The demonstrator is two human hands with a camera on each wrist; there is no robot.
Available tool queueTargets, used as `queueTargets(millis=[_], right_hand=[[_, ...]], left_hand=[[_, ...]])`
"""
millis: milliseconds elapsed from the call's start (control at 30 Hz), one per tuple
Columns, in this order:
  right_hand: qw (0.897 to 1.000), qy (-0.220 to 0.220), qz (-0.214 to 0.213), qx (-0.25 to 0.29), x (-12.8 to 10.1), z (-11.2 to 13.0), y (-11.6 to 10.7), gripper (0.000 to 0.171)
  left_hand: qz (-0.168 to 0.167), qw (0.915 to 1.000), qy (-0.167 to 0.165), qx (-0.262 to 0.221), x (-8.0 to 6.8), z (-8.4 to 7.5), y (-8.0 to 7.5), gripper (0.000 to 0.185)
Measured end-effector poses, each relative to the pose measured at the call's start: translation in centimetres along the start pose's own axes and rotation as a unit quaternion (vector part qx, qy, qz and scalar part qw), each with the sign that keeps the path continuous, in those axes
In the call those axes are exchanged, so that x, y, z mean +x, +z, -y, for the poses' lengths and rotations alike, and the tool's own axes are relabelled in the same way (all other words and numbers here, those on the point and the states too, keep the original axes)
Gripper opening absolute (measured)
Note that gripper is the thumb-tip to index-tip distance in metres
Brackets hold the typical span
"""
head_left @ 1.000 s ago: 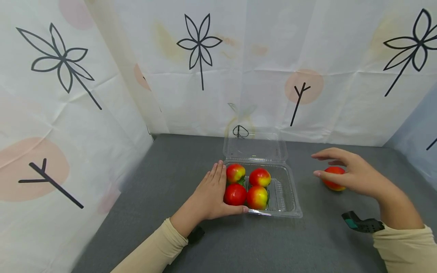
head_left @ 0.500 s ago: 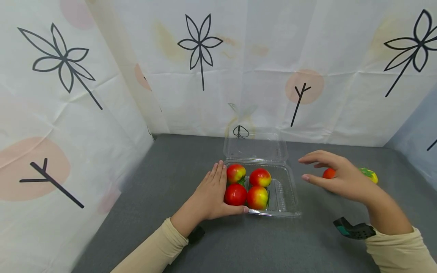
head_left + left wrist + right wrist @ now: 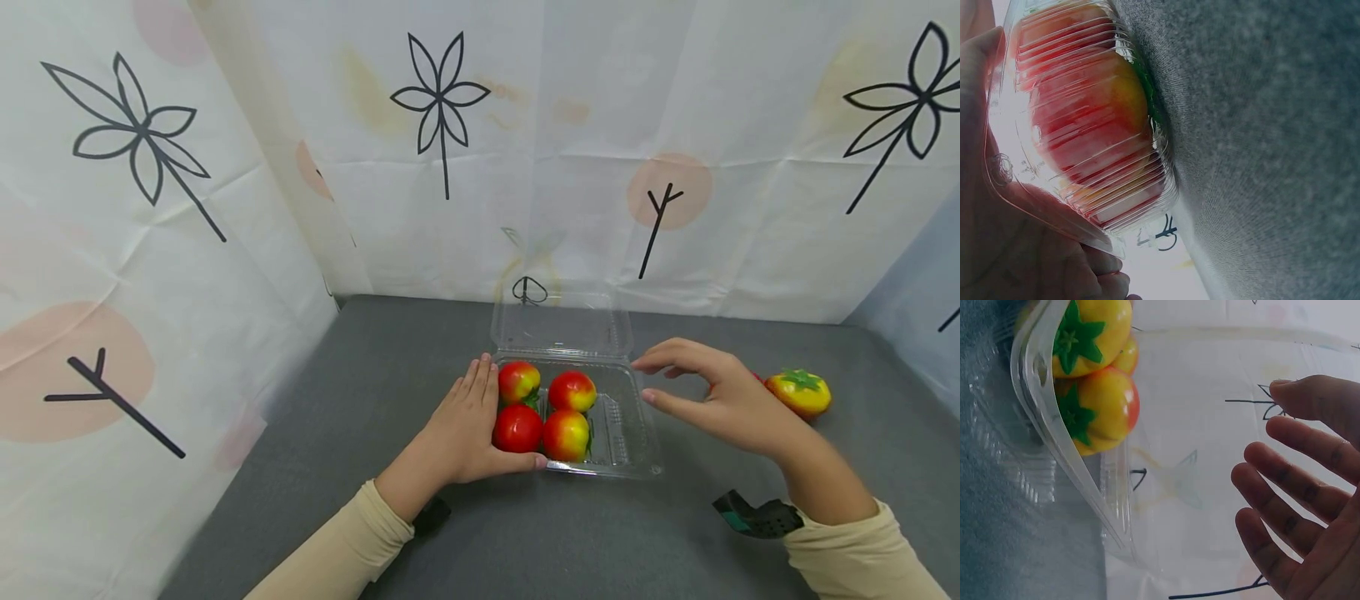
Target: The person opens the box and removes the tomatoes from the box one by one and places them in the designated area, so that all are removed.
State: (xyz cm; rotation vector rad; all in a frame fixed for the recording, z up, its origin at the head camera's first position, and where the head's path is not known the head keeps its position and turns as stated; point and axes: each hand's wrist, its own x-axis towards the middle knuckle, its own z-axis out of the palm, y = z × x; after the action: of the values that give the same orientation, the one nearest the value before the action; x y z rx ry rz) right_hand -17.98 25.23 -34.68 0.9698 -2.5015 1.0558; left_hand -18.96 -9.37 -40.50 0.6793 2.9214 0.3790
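A clear plastic clamshell box (image 3: 647, 465) stands open on the grey table, its lid (image 3: 562, 327) tipped back. Several red-and-yellow tomatoes (image 3: 566, 434) fill its left part. My left hand (image 3: 467, 427) lies flat against the box's left wall, thumb stretched along the front rim. My right hand (image 3: 723, 402) hovers empty just right of the box, fingers spread and relaxed. A loose tomato (image 3: 802, 393) lies on the table behind that hand. In the left wrist view the left hand (image 3: 1004, 250) touches the ribbed box wall (image 3: 1097, 181). The right wrist view shows the right hand (image 3: 1310, 506) apart from the box rim (image 3: 1054, 444).
The grey table (image 3: 390, 375) is walled by a white printed cloth (image 3: 225, 167) on the left and at the back. A black-and-teal camera strap (image 3: 757, 517) sits at my right wrist. The right part of the box (image 3: 618, 429) holds no tomato.
My right hand has moved left, away from the loose tomato and toward the box; the tomato now lies uncovered. The left hand and the box have not moved.
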Motion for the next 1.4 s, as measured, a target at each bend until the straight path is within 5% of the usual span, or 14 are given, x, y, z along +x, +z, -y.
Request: queueTargets(millis=[1400], right_hand=[[0.998,-0.012,0.055,0.036,0.5,1.2,6.2,0.035]], left_hand=[[0.001,1.0000,-0.006,-0.001,0.1,-0.2,0.0,0.133]])
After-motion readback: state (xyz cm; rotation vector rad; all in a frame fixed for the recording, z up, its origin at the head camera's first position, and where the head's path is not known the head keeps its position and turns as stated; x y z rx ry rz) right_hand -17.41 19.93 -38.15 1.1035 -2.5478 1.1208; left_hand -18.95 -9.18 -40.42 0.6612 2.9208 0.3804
